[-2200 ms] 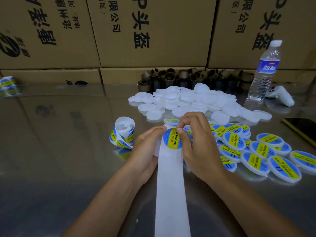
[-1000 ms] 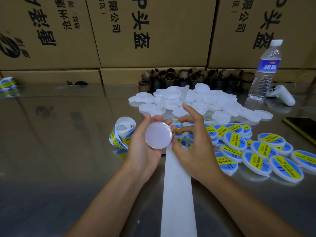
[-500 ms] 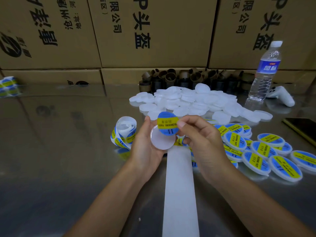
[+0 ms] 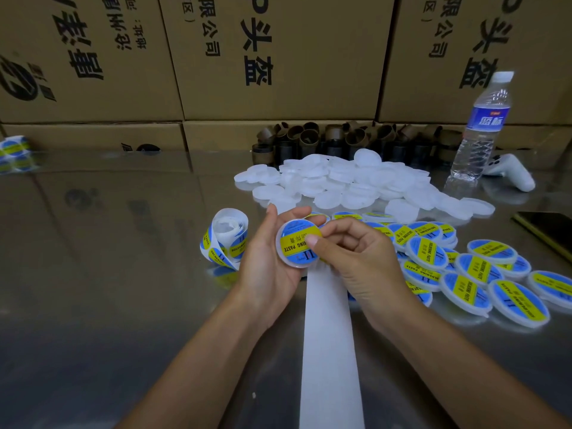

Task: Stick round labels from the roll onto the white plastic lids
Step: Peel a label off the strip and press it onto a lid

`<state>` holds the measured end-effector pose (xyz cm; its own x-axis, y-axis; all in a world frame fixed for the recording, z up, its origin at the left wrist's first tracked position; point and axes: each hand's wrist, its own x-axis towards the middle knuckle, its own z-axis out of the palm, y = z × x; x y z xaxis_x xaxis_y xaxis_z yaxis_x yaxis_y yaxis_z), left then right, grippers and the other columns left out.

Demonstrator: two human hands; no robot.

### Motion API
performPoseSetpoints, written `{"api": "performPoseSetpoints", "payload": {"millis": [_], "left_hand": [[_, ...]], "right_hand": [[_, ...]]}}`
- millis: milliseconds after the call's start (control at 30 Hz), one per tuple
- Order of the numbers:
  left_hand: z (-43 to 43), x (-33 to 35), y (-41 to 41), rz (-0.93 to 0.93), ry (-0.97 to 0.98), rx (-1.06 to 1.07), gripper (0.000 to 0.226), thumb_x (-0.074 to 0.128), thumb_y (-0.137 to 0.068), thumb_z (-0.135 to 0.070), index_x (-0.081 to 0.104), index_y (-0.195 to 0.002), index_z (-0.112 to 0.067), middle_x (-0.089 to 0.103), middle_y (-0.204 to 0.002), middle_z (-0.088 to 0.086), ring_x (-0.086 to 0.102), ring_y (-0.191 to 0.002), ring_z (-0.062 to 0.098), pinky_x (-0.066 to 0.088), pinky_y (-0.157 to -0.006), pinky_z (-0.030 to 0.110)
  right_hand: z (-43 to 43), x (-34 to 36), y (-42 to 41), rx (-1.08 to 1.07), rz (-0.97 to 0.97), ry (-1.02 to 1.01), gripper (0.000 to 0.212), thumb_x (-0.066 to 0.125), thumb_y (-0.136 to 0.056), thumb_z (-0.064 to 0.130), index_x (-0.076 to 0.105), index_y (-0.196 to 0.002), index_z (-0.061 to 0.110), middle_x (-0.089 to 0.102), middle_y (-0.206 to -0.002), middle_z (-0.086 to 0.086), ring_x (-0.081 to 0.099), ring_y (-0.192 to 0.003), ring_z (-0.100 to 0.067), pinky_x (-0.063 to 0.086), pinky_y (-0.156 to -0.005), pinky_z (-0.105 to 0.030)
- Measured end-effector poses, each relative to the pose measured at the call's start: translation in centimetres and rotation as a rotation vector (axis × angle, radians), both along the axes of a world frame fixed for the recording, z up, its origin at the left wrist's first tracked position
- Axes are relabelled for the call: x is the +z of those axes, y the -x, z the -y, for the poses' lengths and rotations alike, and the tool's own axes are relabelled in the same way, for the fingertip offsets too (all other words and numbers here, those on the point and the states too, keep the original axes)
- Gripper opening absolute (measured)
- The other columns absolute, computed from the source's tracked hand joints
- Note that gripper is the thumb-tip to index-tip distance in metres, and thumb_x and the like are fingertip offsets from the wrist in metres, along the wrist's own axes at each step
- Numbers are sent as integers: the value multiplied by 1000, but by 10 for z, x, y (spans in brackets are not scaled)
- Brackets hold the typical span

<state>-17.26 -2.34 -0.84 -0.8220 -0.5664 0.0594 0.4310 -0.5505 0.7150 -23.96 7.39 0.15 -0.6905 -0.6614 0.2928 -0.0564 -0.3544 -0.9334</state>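
With our left hand (image 4: 266, 267) in a closed grip round the white lid (image 4: 286, 260) and our right hand (image 4: 359, 258) pinching it, thumb on the round label (image 4: 294, 239), we should smooth from centre to rim, above the shiny bench (image 4: 108, 274), label roll (image 4: 227, 239) just left, cardboard boxes (image 4: 278, 57) behind.

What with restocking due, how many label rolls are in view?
2: one label roll beside the left hand; a second label roll at the far left, by the cardboard boxes. Others may be hidden.

Packing warehouse: stacked cardboard cartons (image 4: 278, 57)
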Motion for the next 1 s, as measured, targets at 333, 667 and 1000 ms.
{"api": "performPoseSetpoints", "payload": {"millis": [333,667,1000], "left_hand": [[-2,1,-1,26,27,4,43,34,-99,-37,64,-90,-7,73,-84,12,71,-76,19,59,-66,27],[-5,4,-2,17,103,-8,27,53,-68,-14,66,-91,-8,72,-89,13,70,-78,22,58,-68,30],[-6,5,-3,-3,108,-28,38,43,-60,-1,63,-92,-5,72,-87,13,71,-78,22,58,-70,30]], "right_hand": [[0,-1,-1,-19,-19,-33,19,72,-77,2,59,-69,12,62,-56,9,57,-54,0,44,-52,-10],[0,-2,0,-36,-34,-46,19,70,-79,0,57,-69,10,56,-50,11,52,-48,2,40,-49,-8],[0,-2,0,-44,-44,-48,18,69,-81,0,57,-70,9,55,-49,10,50,-45,1,40,-47,-11]]}}
